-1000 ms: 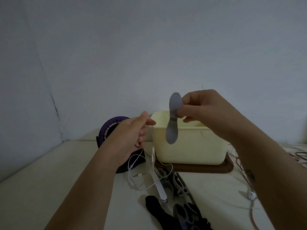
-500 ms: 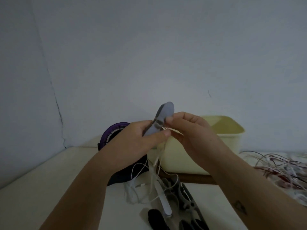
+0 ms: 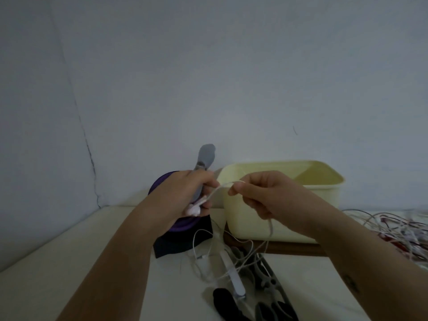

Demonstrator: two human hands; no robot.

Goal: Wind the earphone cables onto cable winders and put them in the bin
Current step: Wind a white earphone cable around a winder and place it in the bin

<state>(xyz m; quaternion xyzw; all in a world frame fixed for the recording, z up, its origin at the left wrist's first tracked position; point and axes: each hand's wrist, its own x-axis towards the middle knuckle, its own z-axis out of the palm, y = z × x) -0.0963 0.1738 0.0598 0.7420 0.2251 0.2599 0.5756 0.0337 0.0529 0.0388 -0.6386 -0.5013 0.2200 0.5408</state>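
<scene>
A grey cable winder [image 3: 205, 158] is gripped upright in the left hand [image 3: 185, 193], whose fingers are closed around its lower part, so that only its rounded upper end is seen above them. The white earbuds [image 3: 194, 208] of an earphone cable [image 3: 221, 187] are pressed against the winder just below those fingers. The cable is pinched between the thumb and forefinger of the right hand [image 3: 259, 195], a short stretch of it being drawn across the gap between the two hands. Below the right fingers the rest of the cable is seen hanging down to the table [image 3: 69, 262], where it lies in loose loops. A pale yellow bin [image 3: 312, 218] is placed just behind the right fingers, on a dark brown tray [image 3: 289, 249]. Spare winders [image 3: 266, 281], dark and grey, are laid on the table below the hands, and a tangle of further cables [image 3: 398, 230] is spread to the right of the bin. A purple round object [image 3: 180, 225] is partly hidden behind the left fingers.
</scene>
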